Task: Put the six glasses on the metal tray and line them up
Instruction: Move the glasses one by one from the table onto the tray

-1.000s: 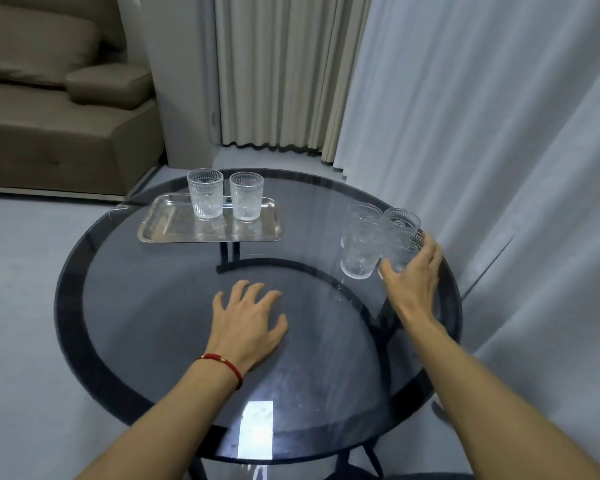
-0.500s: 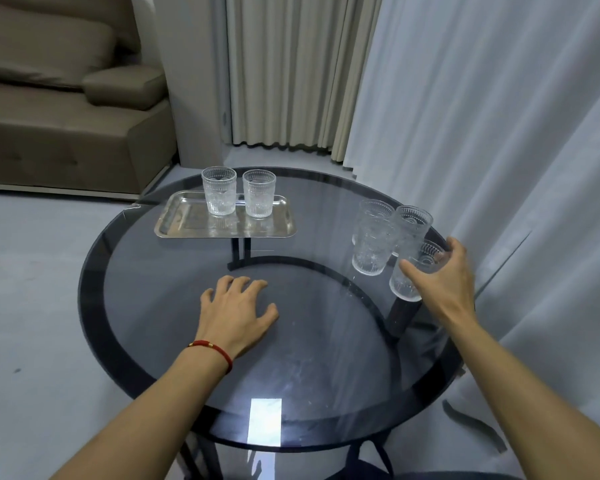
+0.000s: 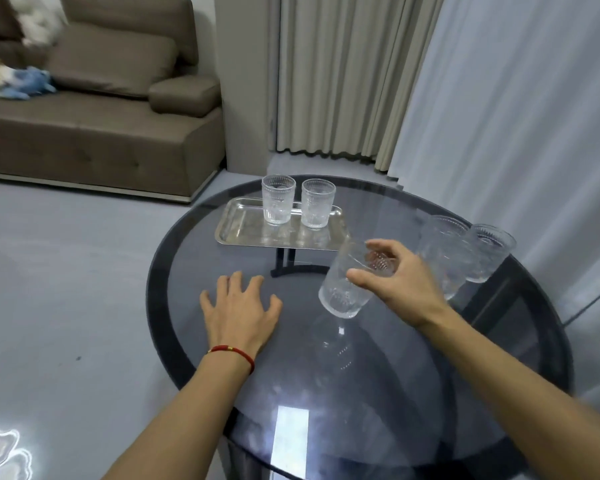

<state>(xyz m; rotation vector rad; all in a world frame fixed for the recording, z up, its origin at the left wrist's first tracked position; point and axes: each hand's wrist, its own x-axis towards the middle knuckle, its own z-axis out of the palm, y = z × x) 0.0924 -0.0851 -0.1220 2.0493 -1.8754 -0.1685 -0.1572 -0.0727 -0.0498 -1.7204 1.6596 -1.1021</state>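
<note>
A metal tray (image 3: 243, 230) lies at the far side of the round glass table (image 3: 395, 393). Two clear ribbed glasses stand upright on it side by side, the left glass (image 3: 278, 204) and the right glass (image 3: 317, 207). My right hand (image 3: 400, 278) is shut on a third glass (image 3: 343, 289), held tilted above the table just right of the tray's near corner. More glasses stand in a group at the right, one (image 3: 445, 251) partly behind my hand and another (image 3: 487, 251) near the table's edge. My left hand (image 3: 239, 310) rests flat on the table, fingers apart.
A brown sofa (image 3: 94, 126) stands at the far left with a blue soft toy (image 3: 28, 83) on it. Beige curtains (image 3: 343, 74) and white sheer curtains (image 3: 534, 116) hang behind and right of the table. Grey floor lies to the left.
My right hand has lifted one glass off the group at the right and carried it left toward the tray. My left hand has stayed flat on the table.
</note>
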